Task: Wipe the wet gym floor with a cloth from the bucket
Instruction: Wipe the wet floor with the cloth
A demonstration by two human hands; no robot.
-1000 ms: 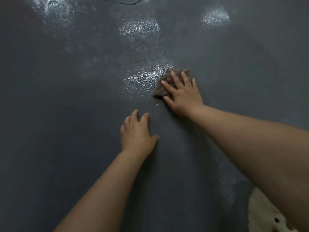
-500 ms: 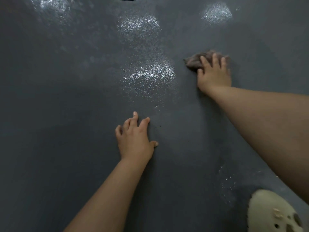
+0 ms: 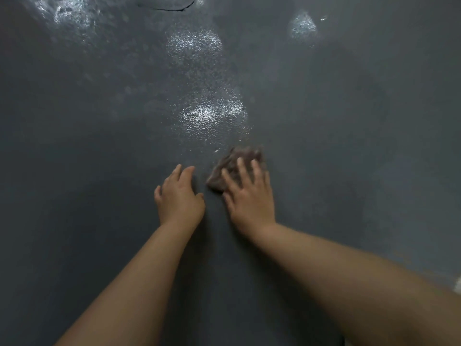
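My right hand is flat on the cloth, fingers spread and pressing it into the floor. It's a bit motion-blurred. The cloth is a crumpled brownish rag sticking out past my fingertips, just right of my left hand, which rests open on bare floor, holding nothing. Further out there are shiny wet patches on the dark textured surface. No labels or writing that I can read anywhere.

A thin dark curved crack-like line runs near the top edge; a small pale object shows at the right edge.
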